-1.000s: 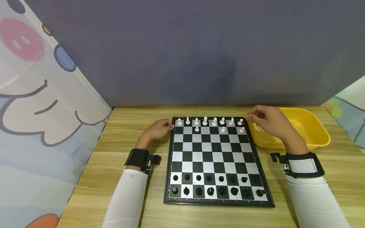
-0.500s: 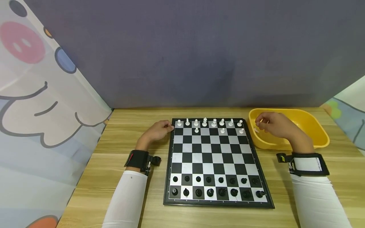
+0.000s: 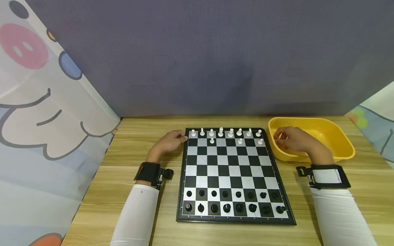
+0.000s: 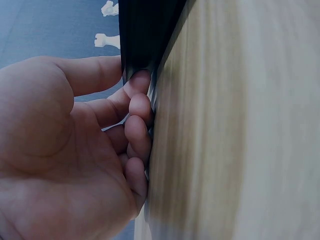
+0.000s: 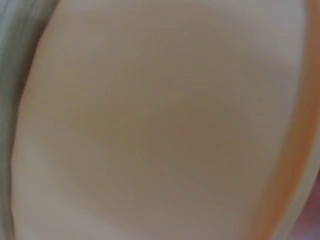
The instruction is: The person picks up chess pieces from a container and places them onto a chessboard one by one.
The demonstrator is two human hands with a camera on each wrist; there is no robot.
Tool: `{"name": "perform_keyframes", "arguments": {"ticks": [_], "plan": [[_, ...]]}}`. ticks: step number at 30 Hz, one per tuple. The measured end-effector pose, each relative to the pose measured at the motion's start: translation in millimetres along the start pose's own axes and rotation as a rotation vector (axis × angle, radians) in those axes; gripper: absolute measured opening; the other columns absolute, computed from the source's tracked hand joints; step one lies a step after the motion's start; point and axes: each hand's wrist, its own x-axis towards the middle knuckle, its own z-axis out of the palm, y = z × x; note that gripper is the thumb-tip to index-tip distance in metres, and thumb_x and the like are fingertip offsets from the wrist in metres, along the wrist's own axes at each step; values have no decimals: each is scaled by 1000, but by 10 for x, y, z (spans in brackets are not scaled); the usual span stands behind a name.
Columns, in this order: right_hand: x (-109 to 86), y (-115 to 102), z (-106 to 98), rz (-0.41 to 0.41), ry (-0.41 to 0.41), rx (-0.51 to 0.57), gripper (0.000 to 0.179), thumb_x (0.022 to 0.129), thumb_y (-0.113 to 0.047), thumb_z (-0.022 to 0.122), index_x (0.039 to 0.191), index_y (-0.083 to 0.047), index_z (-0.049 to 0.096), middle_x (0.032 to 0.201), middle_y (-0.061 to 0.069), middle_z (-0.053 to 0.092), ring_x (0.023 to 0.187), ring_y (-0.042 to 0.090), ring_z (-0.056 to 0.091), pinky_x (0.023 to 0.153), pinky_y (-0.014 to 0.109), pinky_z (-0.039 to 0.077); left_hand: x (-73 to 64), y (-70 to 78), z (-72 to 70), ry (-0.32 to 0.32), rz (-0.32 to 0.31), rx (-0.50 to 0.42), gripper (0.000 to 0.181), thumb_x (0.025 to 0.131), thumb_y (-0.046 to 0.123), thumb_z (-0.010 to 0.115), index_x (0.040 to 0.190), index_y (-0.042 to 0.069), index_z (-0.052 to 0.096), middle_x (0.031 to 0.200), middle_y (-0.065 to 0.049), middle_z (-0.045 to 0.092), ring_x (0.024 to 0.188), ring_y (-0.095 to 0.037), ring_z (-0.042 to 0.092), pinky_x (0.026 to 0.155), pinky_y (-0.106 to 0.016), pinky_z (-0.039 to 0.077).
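In the head view a black-framed chessboard lies on the wooden table. My left hand is at its upper left corner; in the left wrist view, thumb and curled forefinger pinch the black board edge. My right hand reaches into a yellow basin right of the board, fingers curled downward. Whatever lies under those fingertips is hidden, and the right wrist view is only a blur of basin wall. White chess pieces line the far row, with three white pawns before them.
Black chess pieces fill the two near rows of the board. A grey panel rises behind the table. Cartoon-printed cloth hangs at the left, with more at the far right.
My right hand moved right into the basin, then lower and slightly left. It now covers the white bit seen there earlier. My left hand keeps its place at the board edge.
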Motion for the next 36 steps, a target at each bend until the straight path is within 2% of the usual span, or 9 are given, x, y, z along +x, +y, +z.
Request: {"name": "perform_keyframes", "arguments": {"ticks": [9,22,30,36], "plan": [[21,6,18,-2,-3,-6,9,92,-8,67,100,-4,66,73,-1,62,62,14,55,64,32,44,-13,7,-6,-6,3,-6,25,108,33,50,95,12,58,79,0,47,72,-19,46,66,-32,39],[70,-47,66,-28,-11,-59,10,86,1,61,91,-6,65,75,0,58,70,17,51,67,32,42,-11,11,-10,-4,-3,2,25,108,33,50,95,14,58,80,0,48,74,-19,47,67,-33,40],[83,-21,109,-76,31,-113,15,85,2,59,80,-12,61,71,-3,52,69,16,47,67,33,37,-3,6,-2,1,6,19,26,108,33,50,94,12,57,81,-1,48,77,-19,48,69,-32,40],[91,-19,117,-76,42,-135,16,87,1,58,79,-13,59,69,-3,49,68,16,45,67,33,34,-11,14,-3,-3,3,24,26,108,34,49,97,12,58,80,-1,48,75,-19,47,68,-33,40]]}}
